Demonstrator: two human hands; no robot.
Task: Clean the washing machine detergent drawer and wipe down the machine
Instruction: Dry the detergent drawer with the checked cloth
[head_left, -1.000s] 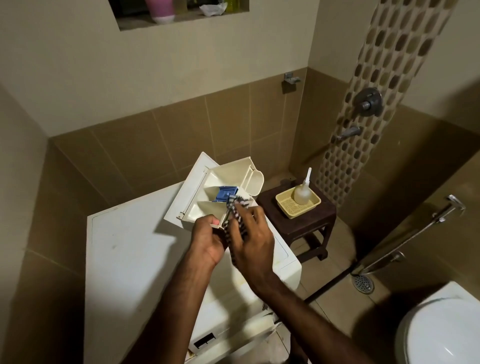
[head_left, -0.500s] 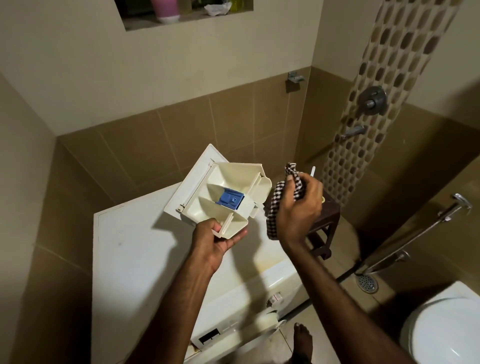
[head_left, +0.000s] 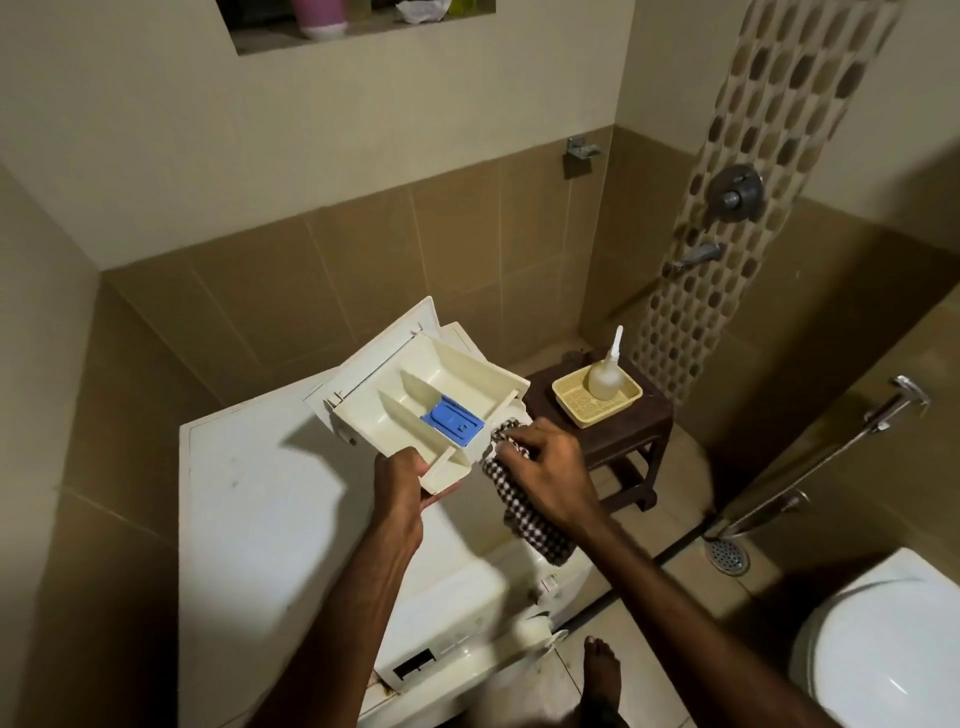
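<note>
A white washing machine (head_left: 270, 519) stood against the tiled bathroom wall, its detergent drawer (head_left: 421, 400) pulled clear and held in the air above the machine's top. The person's left hand (head_left: 397, 488) gripped the drawer by its near corner, fingers curled underneath and thumb on the rim, with the compartments tilted up towards the camera. The right hand (head_left: 550, 467) pinched a bunched checked cloth (head_left: 519, 499) in curled fingers and pressed it against the drawer's right-hand edge, just beside the blue siphon cap (head_left: 453, 420); the cloth's loose end hung down below the wrist. The step in hand appeared to be wiping the drawer itself, with the machine's panels not yet attended to. The next move would likely call for working the cloth into the compartments and around the cap while the left hand kept the drawer steady. A squeeze bottle (head_left: 605, 376) stood in a yellow basket (head_left: 582, 410) on a dark stool (head_left: 644, 426) to the right, well apart from both hands.
</note>
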